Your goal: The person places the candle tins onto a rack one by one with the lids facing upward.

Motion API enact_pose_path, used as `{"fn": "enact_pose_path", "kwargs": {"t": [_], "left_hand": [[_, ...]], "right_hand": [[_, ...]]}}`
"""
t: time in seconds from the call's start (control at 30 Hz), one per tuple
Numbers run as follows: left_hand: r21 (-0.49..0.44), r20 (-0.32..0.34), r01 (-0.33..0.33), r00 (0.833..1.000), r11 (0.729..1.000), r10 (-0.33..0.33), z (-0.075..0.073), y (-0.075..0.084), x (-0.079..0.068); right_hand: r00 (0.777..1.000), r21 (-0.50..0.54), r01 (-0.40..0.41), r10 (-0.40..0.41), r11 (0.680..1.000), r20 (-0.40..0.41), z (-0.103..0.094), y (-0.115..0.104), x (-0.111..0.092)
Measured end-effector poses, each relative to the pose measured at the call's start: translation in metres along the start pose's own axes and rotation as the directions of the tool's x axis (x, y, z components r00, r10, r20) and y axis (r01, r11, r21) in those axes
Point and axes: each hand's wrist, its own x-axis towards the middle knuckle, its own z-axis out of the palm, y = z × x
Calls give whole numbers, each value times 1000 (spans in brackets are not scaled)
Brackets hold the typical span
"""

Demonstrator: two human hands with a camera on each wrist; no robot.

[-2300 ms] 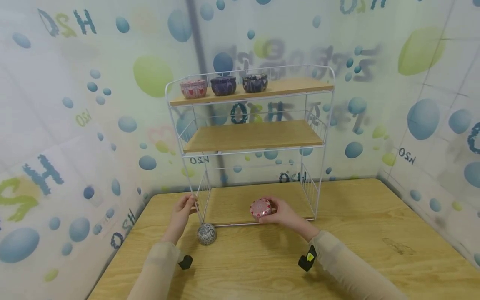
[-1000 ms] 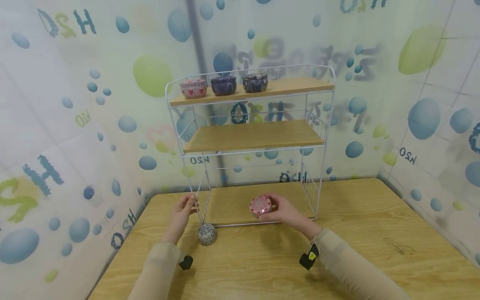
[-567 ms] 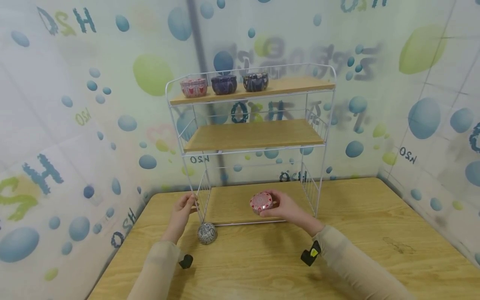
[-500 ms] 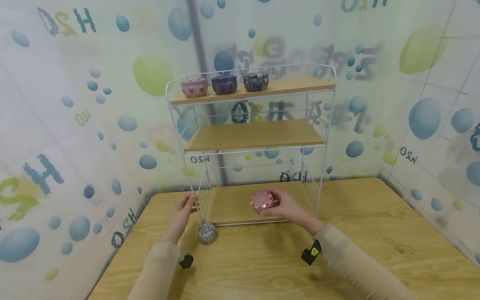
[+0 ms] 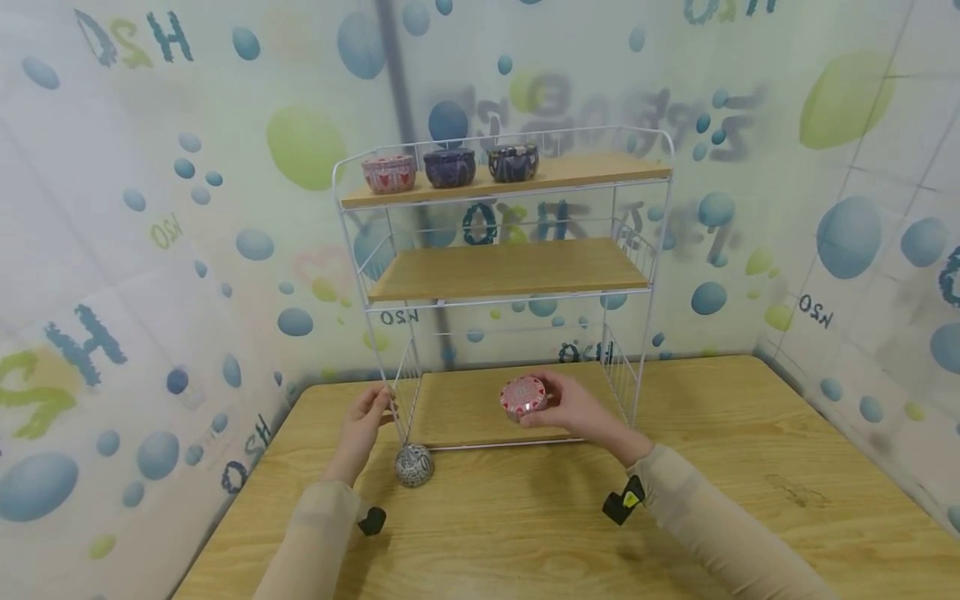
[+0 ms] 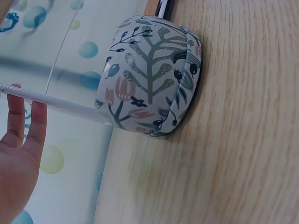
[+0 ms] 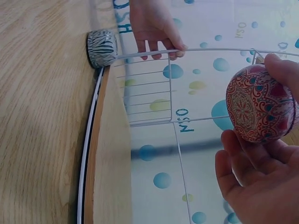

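My right hand point(image 5: 573, 408) grips a small round tin point(image 5: 523, 396) with a red, pink and white pattern, thumb on one side and fingers on the other. In the head view the tin appears over the front of the rack's bottom board point(image 5: 457, 408); the right wrist view has the tin point(image 7: 254, 105) held in the air. My left hand point(image 5: 363, 429) pinches the left front post of the white wire rack point(image 5: 377, 354), as the right wrist view confirms. Below that hand, a black-and-white patterned tin point(image 5: 414, 465) with leaves and flowers stands on the table by the post's foot.
On the rack's top board point(image 5: 592, 169) stand a pink heart-patterned tin point(image 5: 389, 175), a dark blue tin point(image 5: 450, 169) and a dark floral tin point(image 5: 513, 163). A middle board point(image 5: 510, 268) spans the rack. The wooden table point(image 5: 750, 467) meets a printed curtain point(image 5: 247, 167) behind.
My right hand has risen slightly and moved a little toward the rack with the red-patterned tin. The left hand keeps its hold on the post. The other tins stay put.
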Motion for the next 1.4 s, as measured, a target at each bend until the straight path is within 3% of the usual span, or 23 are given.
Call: {"fn": "enact_pose_path", "kwargs": {"t": [0.67, 1.0, 1.2, 1.4], "left_hand": [[6, -11, 9, 1000, 1000, -9, -1, -5, 0], [-15, -37, -3, 999, 1000, 3, -6, -31, 13], [-4, -32, -55, 998, 998, 55, -5, -34, 13], [-3, -28, -47, 998, 999, 47, -6, -33, 12]], "right_hand": [[1000, 29, 15, -15, 999, -10, -8, -14, 2], [999, 29, 46, -45, 999, -24, -14, -21, 2], [998, 46, 52, -50, 998, -30, -17, -22, 3], [998, 48, 49, -47, 998, -31, -18, -24, 5]]}}
